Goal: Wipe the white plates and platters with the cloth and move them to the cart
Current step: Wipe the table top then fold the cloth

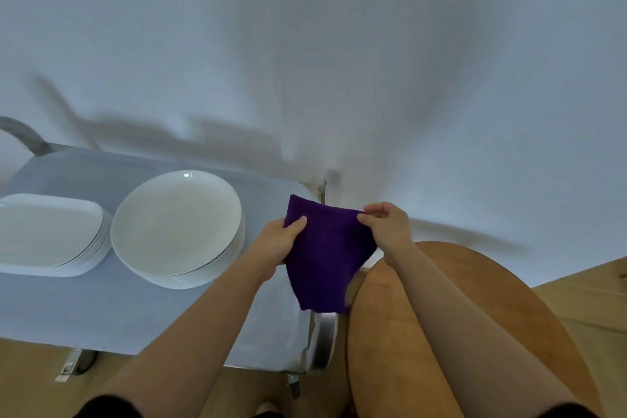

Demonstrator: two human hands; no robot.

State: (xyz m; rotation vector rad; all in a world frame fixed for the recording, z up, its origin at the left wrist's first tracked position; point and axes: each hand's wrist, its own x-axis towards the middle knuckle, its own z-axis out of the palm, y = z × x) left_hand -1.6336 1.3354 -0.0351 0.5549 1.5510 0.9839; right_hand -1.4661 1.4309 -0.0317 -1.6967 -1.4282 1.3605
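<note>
Soft dim light, blurred shadows, fisheye warping

The cart [101,309] is covered by a pale blue sheet. A stack of round white plates [176,227] is set near its middle, and a stack of white platters [47,234] lies just beside, at the left edge.

In view are one purple knitted cloth [325,254], two bare hands, one stack of round white plates [176,224], one stack of oblong white platters [47,231], one grey-topped metal cart [101,309] and one round wooden table [390,332].
</note>
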